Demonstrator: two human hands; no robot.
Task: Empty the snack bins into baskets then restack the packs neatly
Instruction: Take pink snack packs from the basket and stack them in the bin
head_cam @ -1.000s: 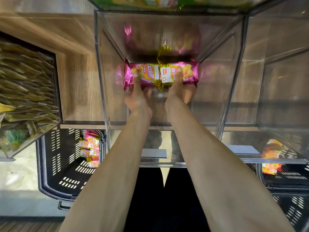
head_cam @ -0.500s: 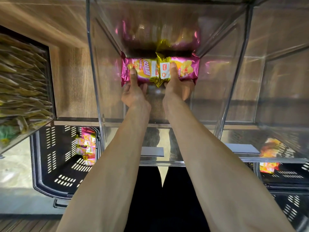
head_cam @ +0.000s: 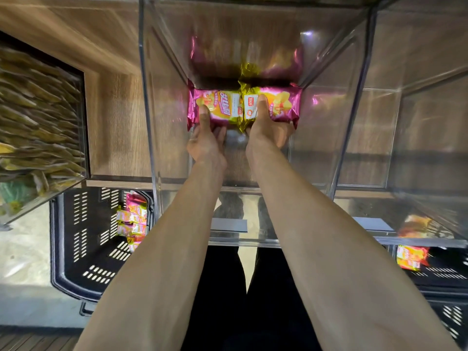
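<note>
Two pink-and-yellow snack packs lie end to end at the back of a clear plastic bin (head_cam: 152,122). My left hand (head_cam: 206,138) grips the left pack (head_cam: 215,107), thumb on top and fingers under it. My right hand (head_cam: 266,127) grips the right pack (head_cam: 278,105) the same way. Both packs sit against the bin's rear wall, which mirrors them. More pink packs (head_cam: 133,219) lie in a black basket (head_cam: 76,249) on the floor at lower left.
A neighbouring clear bin (head_cam: 417,122) stands to the right. At far left a bin (head_cam: 38,117) holds several gold-green packs. Another black basket (head_cam: 443,274) at lower right holds an orange pack (head_cam: 410,257). Wooden shelving surrounds the bins.
Both hands have stayed on the two pink packs at the back of the bin, shifting only slightly. The view has drifted a little to the left.
</note>
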